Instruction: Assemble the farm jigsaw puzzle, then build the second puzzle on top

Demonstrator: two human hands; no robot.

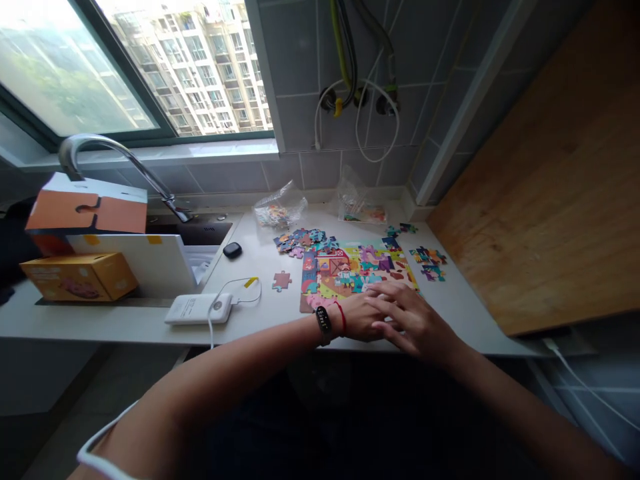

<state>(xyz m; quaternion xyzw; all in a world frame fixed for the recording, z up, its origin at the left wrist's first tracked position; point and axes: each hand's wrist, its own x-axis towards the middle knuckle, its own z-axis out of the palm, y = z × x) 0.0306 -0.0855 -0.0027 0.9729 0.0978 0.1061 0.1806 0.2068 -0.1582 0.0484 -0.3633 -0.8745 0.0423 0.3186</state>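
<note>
- On the white counter [260, 320], both forearms reach in from below and meet at the near edge of the jigsaw puzzle [355, 270].
- Right hand [415, 320] lies palm down, fingers spread flat and grasping nothing, over the left hand [363, 317].
- Left hand's wrist carries a black band [324, 325] and red string; whether its fingers pinch anything cannot be told.
- Loose pieces [300, 240] lie beyond the puzzle, a single piece [281, 281] to its left.

faucet [100, 150] over sink | orange box [87, 212] | yellow box [80, 275] | power bank [199, 309] | black earbud case [233, 250]
</note>
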